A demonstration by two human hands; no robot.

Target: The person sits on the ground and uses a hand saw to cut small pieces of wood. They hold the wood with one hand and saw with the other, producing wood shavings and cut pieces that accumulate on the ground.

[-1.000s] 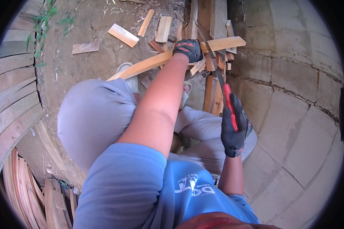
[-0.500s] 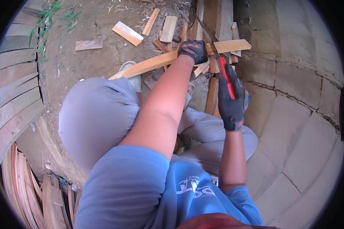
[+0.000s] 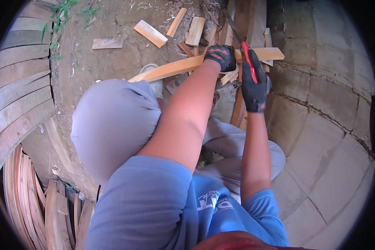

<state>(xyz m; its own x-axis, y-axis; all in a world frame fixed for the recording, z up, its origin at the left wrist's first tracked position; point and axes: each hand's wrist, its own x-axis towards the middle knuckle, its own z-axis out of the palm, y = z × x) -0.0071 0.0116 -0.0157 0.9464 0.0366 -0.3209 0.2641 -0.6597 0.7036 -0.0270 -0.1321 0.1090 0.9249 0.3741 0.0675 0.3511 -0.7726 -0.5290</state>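
Observation:
My left hand (image 3: 221, 57), in a black glove with red trim, is closed over a long pale wooden board (image 3: 171, 69). The board slants from beside my foot up to the right, and its far end sticks out beyond my hand. In the same kind of glove, my right hand (image 3: 254, 83) is wrapped round the red handle of a handsaw (image 3: 233, 27). Its dark blade points away from me and lies across the board, just right of my left hand. My fingers hide part of the handle, and how deep the blade sits in the wood cannot be made out.
Several short wood offcuts (image 3: 151, 33) lie on the dirt ground ahead, with more under the board. Thick timber beams (image 3: 256, 25) run away from me. At right is a concrete block wall (image 3: 321, 104). Curved planks (image 3: 23, 100) and stacked wood strips (image 3: 25, 187) lie at left.
My right hand has pushed the saw forward, away from me, along its stroke across the board. My left hand keeps its hold on the board. The whole view has shifted slightly.

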